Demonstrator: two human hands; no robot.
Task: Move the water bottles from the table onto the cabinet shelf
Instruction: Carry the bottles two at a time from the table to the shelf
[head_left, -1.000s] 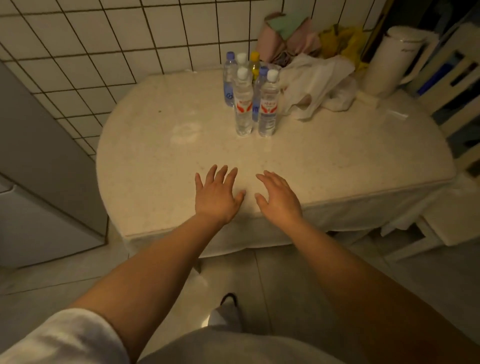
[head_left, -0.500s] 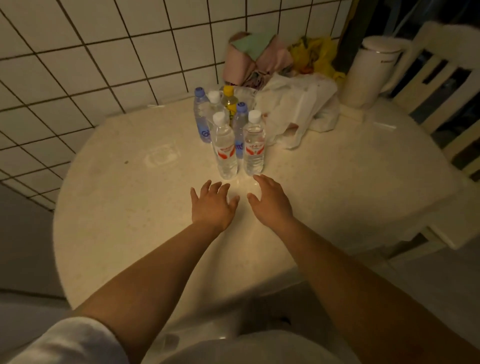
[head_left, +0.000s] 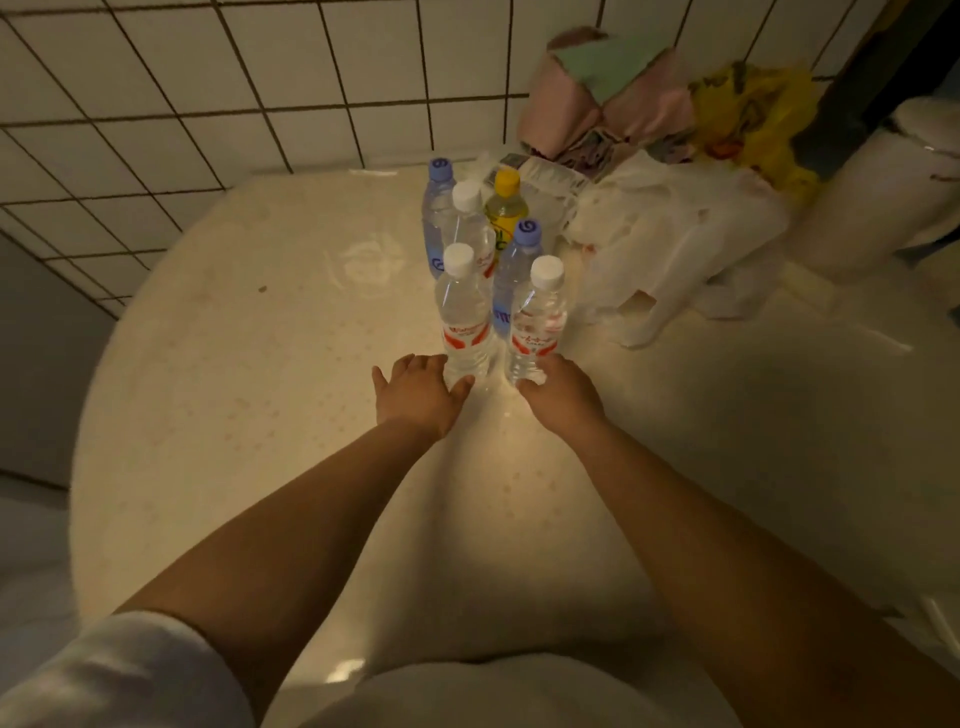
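Note:
Several bottles stand clustered at the back of the round table. Nearest me are two clear white-capped ones with red labels: a left front bottle and a right front bottle. Behind them are another white-capped bottle, two blue-capped bottles and a yellow-capped bottle. My left hand reaches the base of the left front bottle, fingers spread, thumb touching it. At the base of the right front bottle my right hand has its thumb against the bottle. No cabinet shelf is in view.
A crumpled white plastic bag lies just right of the bottles. Pink and yellow bags lean on the tiled wall. A white kettle stands at far right. A grey cabinet side is at left.
I have leaned in over the table. Both hands slid forward from the near table edge up to the bases of the two front bottles.

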